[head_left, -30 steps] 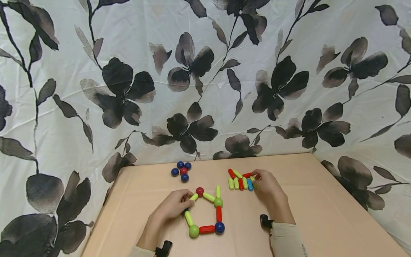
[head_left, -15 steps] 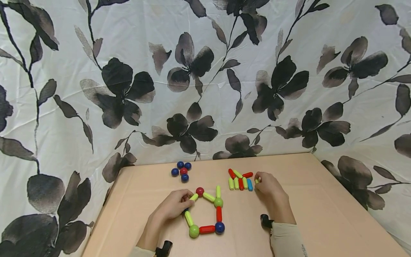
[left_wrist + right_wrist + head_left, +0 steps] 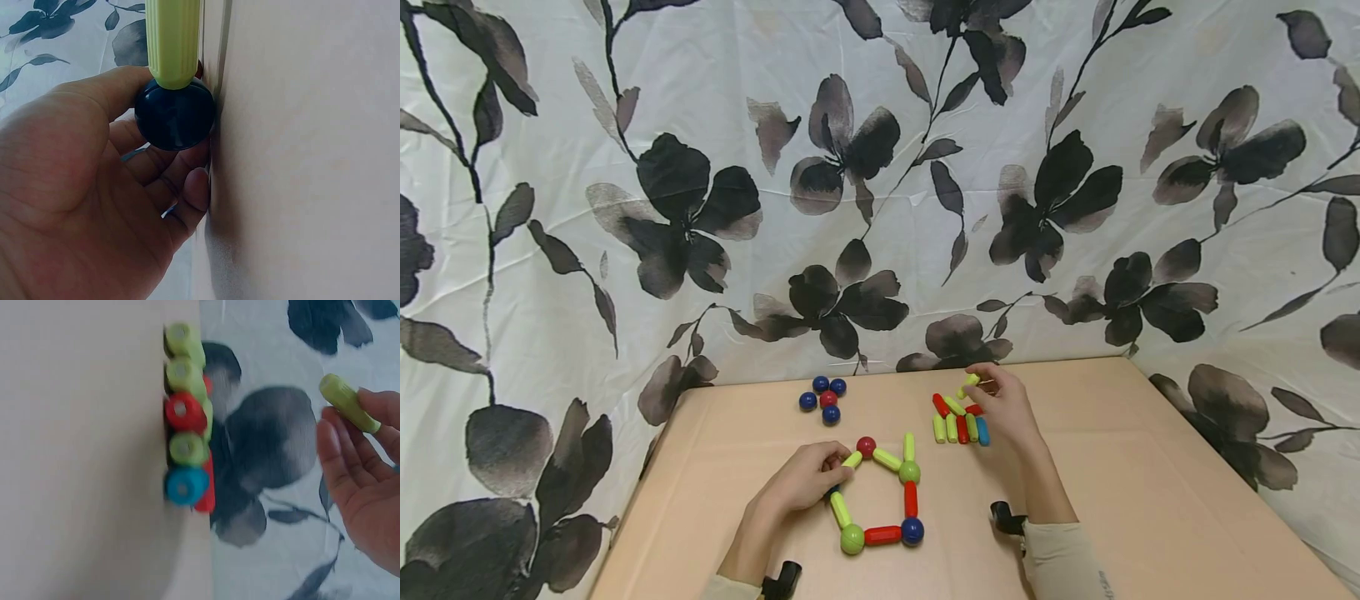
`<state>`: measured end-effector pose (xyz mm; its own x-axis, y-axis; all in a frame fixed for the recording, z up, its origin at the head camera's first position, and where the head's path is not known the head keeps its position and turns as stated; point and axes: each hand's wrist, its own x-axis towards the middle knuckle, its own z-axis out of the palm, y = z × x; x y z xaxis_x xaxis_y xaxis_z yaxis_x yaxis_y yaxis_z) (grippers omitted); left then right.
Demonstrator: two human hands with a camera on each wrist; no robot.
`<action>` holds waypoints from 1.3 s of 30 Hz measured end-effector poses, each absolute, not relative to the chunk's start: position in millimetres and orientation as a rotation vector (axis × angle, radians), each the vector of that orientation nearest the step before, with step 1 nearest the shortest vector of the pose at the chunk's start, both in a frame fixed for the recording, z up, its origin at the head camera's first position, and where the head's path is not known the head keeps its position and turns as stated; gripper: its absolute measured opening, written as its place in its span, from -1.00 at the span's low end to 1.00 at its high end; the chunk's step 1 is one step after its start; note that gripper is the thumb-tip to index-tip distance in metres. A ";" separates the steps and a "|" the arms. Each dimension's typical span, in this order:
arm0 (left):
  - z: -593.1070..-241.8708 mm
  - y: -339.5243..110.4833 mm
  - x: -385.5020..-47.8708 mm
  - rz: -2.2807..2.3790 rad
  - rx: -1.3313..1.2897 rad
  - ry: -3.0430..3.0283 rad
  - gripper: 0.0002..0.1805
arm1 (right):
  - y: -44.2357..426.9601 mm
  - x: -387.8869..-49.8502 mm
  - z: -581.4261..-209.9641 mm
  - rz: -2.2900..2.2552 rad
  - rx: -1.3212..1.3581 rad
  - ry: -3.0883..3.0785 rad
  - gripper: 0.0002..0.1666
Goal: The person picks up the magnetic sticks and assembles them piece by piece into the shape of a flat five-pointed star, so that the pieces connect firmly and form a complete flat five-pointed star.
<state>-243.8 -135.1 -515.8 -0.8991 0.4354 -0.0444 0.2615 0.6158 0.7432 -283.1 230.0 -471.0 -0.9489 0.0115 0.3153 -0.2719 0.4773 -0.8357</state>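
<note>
The right hand [image 3: 1009,407] pinches a yellow-green stick [image 3: 349,403] between thumb and fingers, lifted above the far side of the stick pile [image 3: 962,428]. At the left side of a ring of sticks and balls, the left hand [image 3: 805,477] grips the part with a dark blue ball [image 3: 175,115], thumb on one side, fingers curled behind. The ring also has a red ball [image 3: 866,447], a green ball with an upright-pointing stick [image 3: 909,472], a blue ball [image 3: 912,531] and another green ball [image 3: 852,539], joined by yellow-green and red sticks.
Several blue balls [image 3: 807,402] surround a red ball [image 3: 828,399] at the table's back left. The pile of yellow-green, red and blue sticks lies back right of centre. Behind the tan table [image 3: 1157,500] hangs a flower-patterned cloth [image 3: 940,225].
My right hand has moved from the pile's right end, up and to the left, carrying a yellow-green stick. The left hand and the ring have stayed in place.
</note>
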 end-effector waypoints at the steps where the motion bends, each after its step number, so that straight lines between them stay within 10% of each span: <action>1: -515.6 -135.4 -243.9 1.150 0.574 2.621 -0.76 | 225.2 -282.9 -470.1 1.516 0.234 -2.424 -0.70; 39: -515.4 -136.3 -243.5 1.145 0.597 2.629 -0.75 | 130.6 -301.8 -514.1 1.642 0.519 -2.844 -0.77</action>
<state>-243.5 -136.3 -515.4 -0.8952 0.4445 -0.0321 0.2793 0.6157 0.7368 -301.8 130.6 -514.1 -0.9349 -0.3550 -0.0028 -0.1750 0.4677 -0.8664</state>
